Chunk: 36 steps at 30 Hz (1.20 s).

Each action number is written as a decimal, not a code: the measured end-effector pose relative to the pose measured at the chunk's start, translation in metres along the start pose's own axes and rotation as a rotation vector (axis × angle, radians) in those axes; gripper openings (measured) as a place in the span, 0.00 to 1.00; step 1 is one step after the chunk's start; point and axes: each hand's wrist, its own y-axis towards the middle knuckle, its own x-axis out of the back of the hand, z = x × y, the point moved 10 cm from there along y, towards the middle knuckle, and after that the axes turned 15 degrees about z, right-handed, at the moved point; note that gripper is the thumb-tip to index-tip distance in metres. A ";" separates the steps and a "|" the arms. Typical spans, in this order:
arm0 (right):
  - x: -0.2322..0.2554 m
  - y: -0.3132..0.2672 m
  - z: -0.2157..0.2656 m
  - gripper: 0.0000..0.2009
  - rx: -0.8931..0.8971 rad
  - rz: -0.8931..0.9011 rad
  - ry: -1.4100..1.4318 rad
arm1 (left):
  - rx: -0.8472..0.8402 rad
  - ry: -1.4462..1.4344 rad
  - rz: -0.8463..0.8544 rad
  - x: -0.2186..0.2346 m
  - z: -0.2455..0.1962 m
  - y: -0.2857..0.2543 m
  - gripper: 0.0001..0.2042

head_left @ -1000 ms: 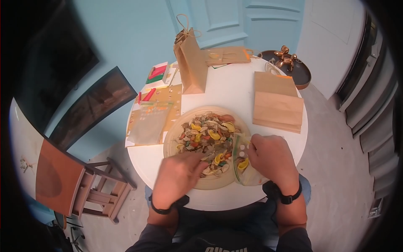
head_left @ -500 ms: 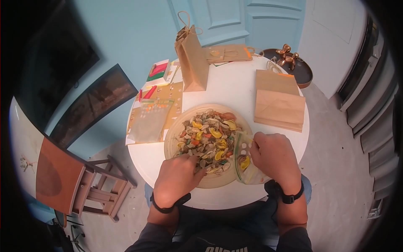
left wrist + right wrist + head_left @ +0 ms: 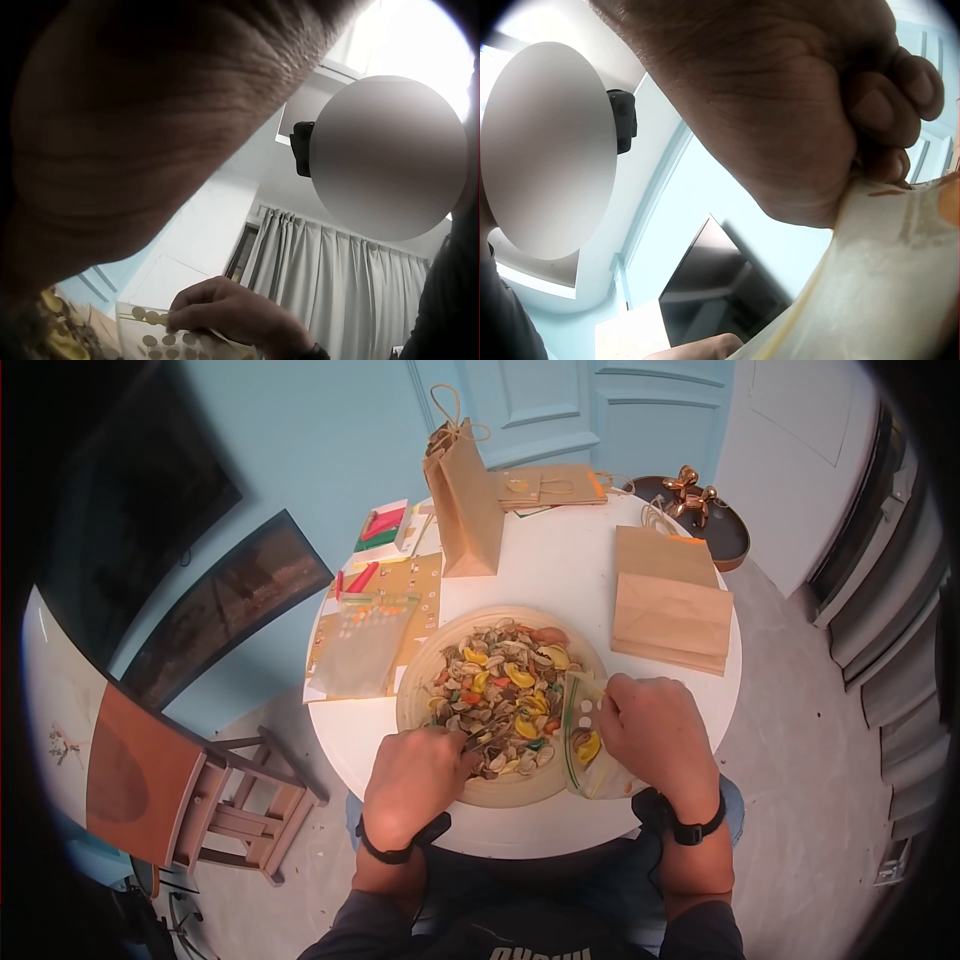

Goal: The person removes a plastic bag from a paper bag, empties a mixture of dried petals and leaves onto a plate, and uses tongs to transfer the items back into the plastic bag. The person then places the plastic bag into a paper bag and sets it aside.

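Observation:
A round beige tray [image 3: 418, 732] is heaped with dried pieces [image 3: 497, 695] in brown, yellow, orange and green. The left hand [image 3: 415, 780] reaches over the tray's near left rim, its fingertips at the pile; whether they grip any pieces is hidden. At the tray's right side, the right hand [image 3: 662, 738] pinches the edge of a clear zip bag [image 3: 603, 778] with white dots and a green seal line. A yellow piece shows inside the bag. In the right wrist view, curled fingers [image 3: 885, 112] hold the bag's edge [image 3: 870, 247].
On the white table [image 3: 545, 565] stand an upright paper bag [image 3: 468, 510] behind the tray and folded paper bags [image 3: 672, 605] at the right. Another zip bag [image 3: 365, 650] lies on patterned sheets at the left. A dark side tray [image 3: 735, 540] holds a shiny balloon-dog figure [image 3: 690, 495].
The left hand has drawn back from beside the zip bag to the pile's near left part. The right hand still holds the bag, with little movement. The head view has shifted slightly.

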 end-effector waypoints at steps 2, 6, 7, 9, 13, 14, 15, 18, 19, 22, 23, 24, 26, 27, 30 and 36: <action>0.000 0.000 0.000 0.10 0.007 -0.004 0.000 | 0.006 -0.005 -0.016 0.002 0.003 -0.001 0.12; 0.000 0.000 0.001 0.10 0.022 -0.013 0.008 | 0.011 -0.058 -0.066 0.012 0.008 -0.004 0.10; 0.000 0.000 0.000 0.10 0.028 -0.017 0.005 | 0.009 -0.080 -0.084 0.015 0.008 -0.005 0.10; -0.002 0.000 -0.001 0.10 0.034 -0.017 -0.005 | -0.026 -0.108 -0.126 0.025 0.002 -0.007 0.10; -0.004 -0.001 0.000 0.09 0.040 -0.006 -0.020 | -0.164 -0.218 -0.169 0.035 -0.021 -0.010 0.09; -0.004 -0.001 0.000 0.09 0.042 -0.005 -0.019 | -0.188 -0.214 -0.160 0.033 -0.027 -0.009 0.09; -0.003 -0.001 0.000 0.09 0.040 -0.003 -0.017 | -0.212 -0.210 -0.150 0.030 -0.034 -0.008 0.10; -0.003 -0.003 -0.002 0.09 0.032 0.003 -0.016 | -0.280 -0.185 -0.097 0.019 -0.053 -0.003 0.11; -0.003 -0.003 -0.002 0.10 0.029 0.004 -0.021 | -0.302 -0.175 -0.075 0.014 -0.059 -0.002 0.11; -0.001 -0.005 -0.002 0.10 0.022 0.005 -0.024 | -0.370 -0.166 -0.056 0.008 -0.075 0.001 0.14; -0.001 -0.005 -0.001 0.10 0.022 0.003 -0.022 | -0.382 -0.163 -0.042 0.007 -0.077 0.001 0.14; 0.000 -0.005 -0.002 0.10 0.020 0.000 -0.020 | -0.361 -0.170 -0.047 0.009 -0.075 0.002 0.15; 0.001 -0.005 -0.004 0.10 0.016 -0.007 -0.017 | -0.318 -0.183 -0.057 0.014 -0.068 0.002 0.17; 0.002 -0.006 -0.004 0.10 0.014 -0.013 -0.012 | -0.289 -0.210 -0.096 0.018 -0.060 0.002 0.17; 0.004 -0.006 -0.004 0.11 0.009 -0.020 -0.003 | -0.177 -0.259 -0.199 0.028 -0.028 0.000 0.17; 0.001 -0.005 -0.005 0.11 0.005 -0.019 -0.011 | 0.153 -0.147 -0.286 0.036 0.049 -0.003 0.15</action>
